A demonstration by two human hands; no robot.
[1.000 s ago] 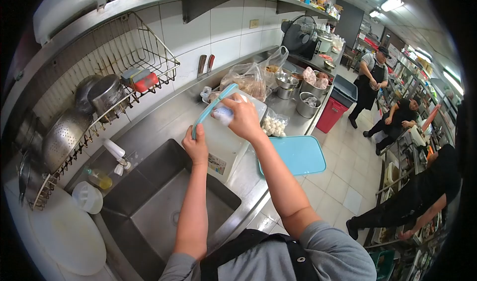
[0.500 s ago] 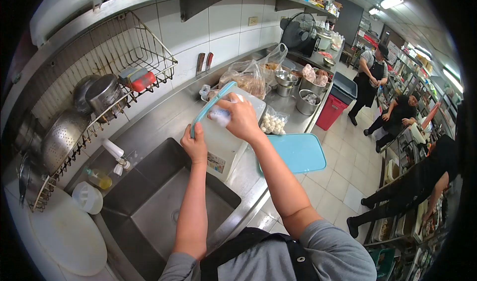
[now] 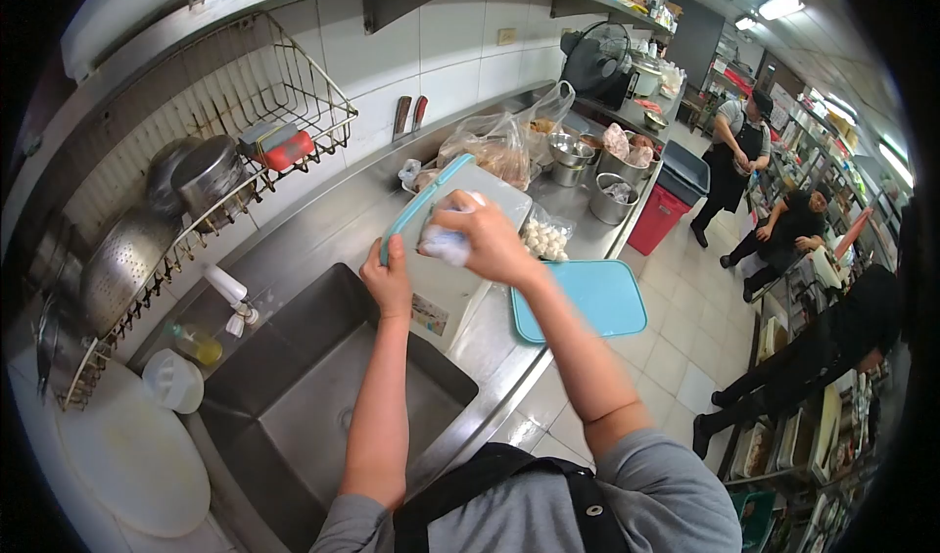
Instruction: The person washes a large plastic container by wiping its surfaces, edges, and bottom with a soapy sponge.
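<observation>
My left hand [image 3: 388, 277] is closed around the near end of a teal lid [image 3: 423, 199], which is tilted up and seen nearly edge-on. Bunched in my right hand [image 3: 490, 242] is a white cloth [image 3: 448, 246], just right of that lid; whether it touches the lid's face I cannot tell. Beneath both hands a whitish plastic container [image 3: 452, 306] with a label on its side rests on the counter, partly hidden by my right hand. A second teal lid [image 3: 580, 300] lies flat at the counter's front edge, near my right forearm.
Below my left forearm is a steel sink [image 3: 294, 426]. A wire rack [image 3: 323, 113] with pots hangs at left. Bagged white balls [image 3: 546, 236], plastic bags [image 3: 490, 147] and steel pots [image 3: 613, 201] stand beyond the container. Several co-workers [image 3: 736, 147] are at right.
My right hand with the cloth has moved slightly down and to the right. My left hand keeps its grip on the lid. The whole view has shifted a little.
</observation>
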